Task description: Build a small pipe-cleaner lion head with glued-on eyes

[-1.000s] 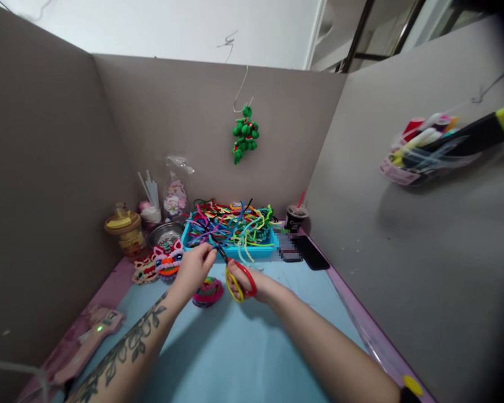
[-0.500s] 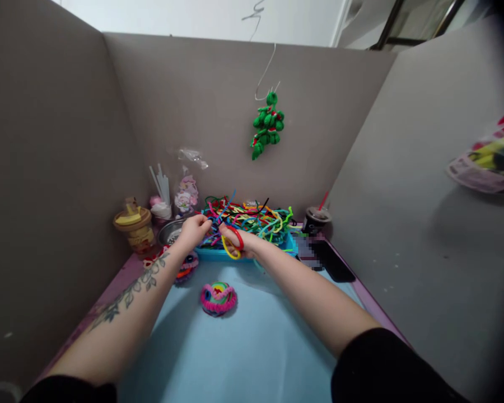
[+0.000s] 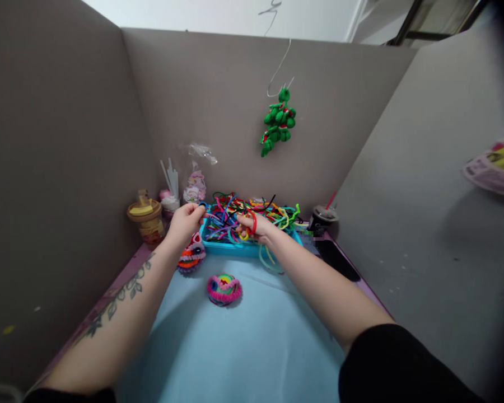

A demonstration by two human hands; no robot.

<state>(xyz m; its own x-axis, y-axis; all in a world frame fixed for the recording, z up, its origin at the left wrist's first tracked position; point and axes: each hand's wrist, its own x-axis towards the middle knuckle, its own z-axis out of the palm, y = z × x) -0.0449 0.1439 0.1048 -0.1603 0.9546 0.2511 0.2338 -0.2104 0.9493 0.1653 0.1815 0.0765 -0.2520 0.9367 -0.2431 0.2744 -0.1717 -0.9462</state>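
Observation:
Both my arms reach to the back of a light blue table. My right hand (image 3: 256, 226) grips scissors with red and yellow handle loops (image 3: 250, 225) over a blue tray (image 3: 229, 250) full of several coloured pipe cleaners (image 3: 252, 212). At the tray's left rim, my left hand (image 3: 185, 220) pinches a dark blue pipe cleaner end (image 3: 203, 206). A small coiled multicolour pipe-cleaner piece (image 3: 224, 289) lies on the table in front of the tray, between my forearms.
Grey partition walls (image 3: 67, 140) enclose the table on three sides. A green pipe-cleaner ornament (image 3: 278, 120) hangs from a hook. A yellow jar (image 3: 145, 215), a cup of white sticks (image 3: 170, 196), a lidded drink cup (image 3: 322, 219), a black phone (image 3: 336, 260) and a colourful plush figure (image 3: 190, 254) stand about the tray.
Both hands moved away from me, from above the coiled piece to the tray. The scissors went along in my right hand. The view shifted forward and left.

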